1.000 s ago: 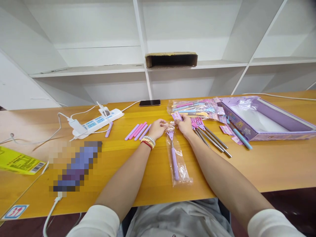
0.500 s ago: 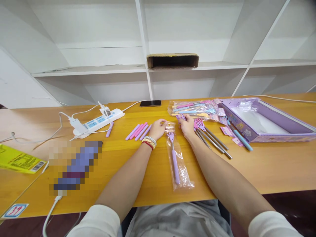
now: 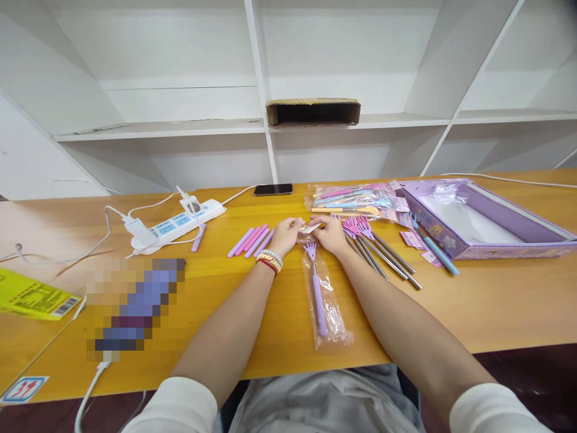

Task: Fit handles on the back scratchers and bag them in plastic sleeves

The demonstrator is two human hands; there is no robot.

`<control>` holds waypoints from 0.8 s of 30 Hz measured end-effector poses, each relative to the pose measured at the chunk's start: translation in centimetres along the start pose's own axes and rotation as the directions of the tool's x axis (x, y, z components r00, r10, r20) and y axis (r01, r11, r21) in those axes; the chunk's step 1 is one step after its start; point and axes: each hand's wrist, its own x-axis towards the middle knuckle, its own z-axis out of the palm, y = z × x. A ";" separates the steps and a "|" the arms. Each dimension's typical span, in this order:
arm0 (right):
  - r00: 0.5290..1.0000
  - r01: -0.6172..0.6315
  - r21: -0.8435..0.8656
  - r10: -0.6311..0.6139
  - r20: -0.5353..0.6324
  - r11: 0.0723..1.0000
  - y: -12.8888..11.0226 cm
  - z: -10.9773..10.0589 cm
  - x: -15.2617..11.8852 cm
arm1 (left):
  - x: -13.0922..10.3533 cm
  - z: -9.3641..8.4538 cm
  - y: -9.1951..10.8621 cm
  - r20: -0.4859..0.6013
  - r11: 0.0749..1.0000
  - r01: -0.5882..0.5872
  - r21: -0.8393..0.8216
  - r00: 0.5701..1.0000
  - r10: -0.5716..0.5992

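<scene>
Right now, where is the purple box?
In the head view, the purple box is on the right side of the table, next to the blue stick.

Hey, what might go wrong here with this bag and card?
The white card between the left hand and right hand might crease or snag at the top end of the bag. The purple scratcher inside might slide if tipped. The right forearm, close beside the metal rods, might knock them.
</scene>
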 end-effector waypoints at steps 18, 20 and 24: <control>0.996 -0.009 0.026 0.011 -0.090 1.000 -0.2 -0.1 0.3 | -0.1 0.0 0.1 0.034 0.998 0.004 -0.057 0.999 -0.002; 0.990 -0.049 0.045 0.055 -0.128 0.998 -0.2 -0.2 0.4 | 0.0 0.1 -0.1 0.027 0.999 -0.007 -0.044 1.000 0.008; 0.980 -0.054 0.145 0.080 -0.180 0.988 -0.5 -0.3 0.3 | 0.3 0.2 -0.6 0.026 0.999 -0.028 -0.016 0.999 0.029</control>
